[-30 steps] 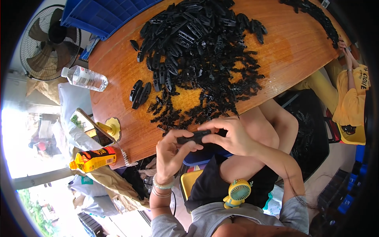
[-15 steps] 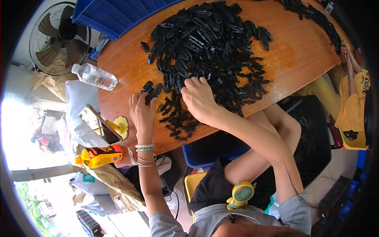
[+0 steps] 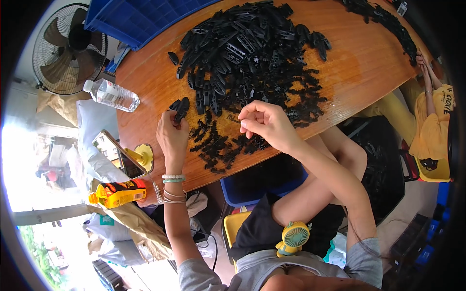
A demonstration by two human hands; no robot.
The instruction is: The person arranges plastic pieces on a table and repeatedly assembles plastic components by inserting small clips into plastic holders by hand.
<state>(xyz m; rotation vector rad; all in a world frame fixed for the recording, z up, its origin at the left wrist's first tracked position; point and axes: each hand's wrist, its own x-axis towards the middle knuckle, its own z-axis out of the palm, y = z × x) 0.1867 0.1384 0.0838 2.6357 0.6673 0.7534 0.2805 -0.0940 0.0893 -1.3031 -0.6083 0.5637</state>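
My left hand (image 3: 172, 133) is closed around black oval plastic parts (image 3: 181, 109), lifted near the left side of the wooden table (image 3: 141, 92). My right hand (image 3: 267, 123) pinches a small thin dark clip-like piece (image 3: 233, 118) between thumb and fingertips, apart from the left hand. Beyond both hands lies a large heap of black elongated plastic parts (image 3: 238, 41). Small black toothed pieces (image 3: 213, 148) are scattered between my hands, and more small pieces (image 3: 303, 97) spread to the right of the heap.
On the left are a clear water bottle (image 3: 111, 94), a phone (image 3: 119, 154) on a yellow stand and an orange drink bottle (image 3: 119, 193). A blue crate (image 3: 145, 22) and a fan (image 3: 70, 48) stand beyond. Another person's hands (image 3: 424, 70) touch black parts at far right.
My right hand has drawn back from the heap's near edge, rightward and nearer me, with a small dark piece pinched. My left hand has closed more on the black oval parts.
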